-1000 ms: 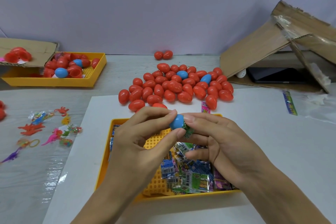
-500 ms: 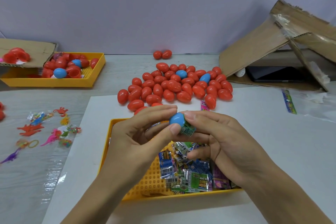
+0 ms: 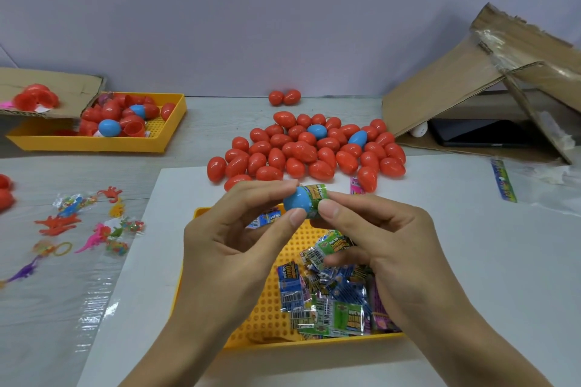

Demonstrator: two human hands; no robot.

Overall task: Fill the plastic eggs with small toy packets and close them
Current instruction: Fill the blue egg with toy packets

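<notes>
My left hand [image 3: 239, 229] pinches a blue egg half [image 3: 297, 199] between thumb and fingers above the near yellow tray [image 3: 201, 217]. A rolled green toy packet [image 3: 316, 195] sticks out of the half's open end, and my right hand [image 3: 374, 236] pinches that packet with thumb and forefinger. Several flat toy packets [image 3: 327, 302] lie in the tray below my hands. A heap of closed red eggs [image 3: 308, 151], with two blue ones among them, lies just beyond the tray.
A second yellow tray [image 3: 103, 144] with open egg halves sits at the far left under a cardboard flap [image 3: 47, 82]. Loose rubbery toys [image 3: 78, 223] lie on the left. A torn cardboard box [image 3: 490, 82] stands at the right over a dark tablet [image 3: 471, 135].
The green packet now shows much more between my fingertips, standing out of the blue half. Both hands stay at the same spot above the tray.
</notes>
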